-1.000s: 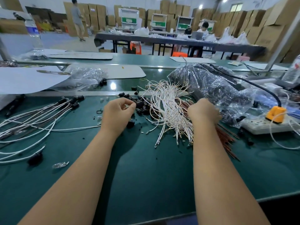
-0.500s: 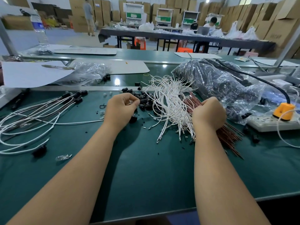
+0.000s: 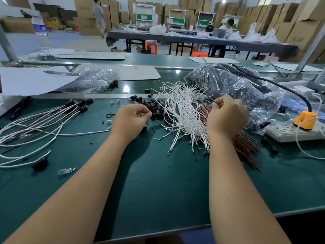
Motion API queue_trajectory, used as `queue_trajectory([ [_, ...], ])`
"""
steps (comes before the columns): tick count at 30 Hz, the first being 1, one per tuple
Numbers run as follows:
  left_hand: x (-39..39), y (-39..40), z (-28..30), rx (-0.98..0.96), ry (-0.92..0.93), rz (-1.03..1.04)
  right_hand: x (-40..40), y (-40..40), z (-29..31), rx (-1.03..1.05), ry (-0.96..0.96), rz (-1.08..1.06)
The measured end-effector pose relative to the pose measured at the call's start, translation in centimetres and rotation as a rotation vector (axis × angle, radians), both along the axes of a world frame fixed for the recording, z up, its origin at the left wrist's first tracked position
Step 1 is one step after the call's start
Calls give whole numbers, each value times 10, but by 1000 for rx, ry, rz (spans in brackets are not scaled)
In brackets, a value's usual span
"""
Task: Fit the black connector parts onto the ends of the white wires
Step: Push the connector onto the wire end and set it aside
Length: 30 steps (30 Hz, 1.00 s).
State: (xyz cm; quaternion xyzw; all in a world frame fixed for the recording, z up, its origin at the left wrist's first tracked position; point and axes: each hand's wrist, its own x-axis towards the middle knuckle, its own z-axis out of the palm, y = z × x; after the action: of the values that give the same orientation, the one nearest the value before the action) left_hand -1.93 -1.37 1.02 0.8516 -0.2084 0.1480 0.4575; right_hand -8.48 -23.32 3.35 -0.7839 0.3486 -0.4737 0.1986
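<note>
Head view: left hand [image 3: 131,118] curled, pinching something small, unclear what, right hand [image 3: 226,114] pinching a thin wire end, white wires [image 3: 182,113] between them, black connector parts [image 3: 154,107] just beyond the left; picking step, mating next.

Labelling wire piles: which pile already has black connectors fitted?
The spread of white wires at far left: black connector parts cap their far ends. The central white wire bundle still shows bare metal terminals.

Both bare forearms reach up the frame; left hand [image 3: 131,118] curled, fingertips pinched together; right hand [image 3: 226,115] curled, fingertips pinching.
</note>
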Motion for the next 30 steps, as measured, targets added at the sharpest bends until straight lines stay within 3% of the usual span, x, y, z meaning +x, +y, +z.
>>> queue_trajectory([
  [3, 0, -3, 0, 100, -19, 43, 3, 10, 10, -64, -100, 98],
  [6, -2, -4, 1, 71, -65, 21, 7, 29, 31, -43, -351, 197],
  [9, -4, -2, 3, -106, -192, 62, 16, 50, 56, 291, -681, 319],
  [11, -5, 0, 5, -241, -248, 184, 23, 66, 65, 565, -795, 466],
  [14, -6, 4, 8, -446, -225, 287, 31, 91, 58, 734, -775, 609],
  [17, -4, 9, 9, -516, -188, 318, 40, 108, 39, 867, -689, 732],
  [23, 2, 14, 8, -432, -32, 163, 47, 104, 14, 1031, -610, 921],
  [26, 2, 12, 7, -359, -42, 123, 46, 98, 8, 1162, -605, 1021],
  [30, 4, 10, 7, -346, -70, 126, 47, 108, 2, 1114, -339, 1163],
])
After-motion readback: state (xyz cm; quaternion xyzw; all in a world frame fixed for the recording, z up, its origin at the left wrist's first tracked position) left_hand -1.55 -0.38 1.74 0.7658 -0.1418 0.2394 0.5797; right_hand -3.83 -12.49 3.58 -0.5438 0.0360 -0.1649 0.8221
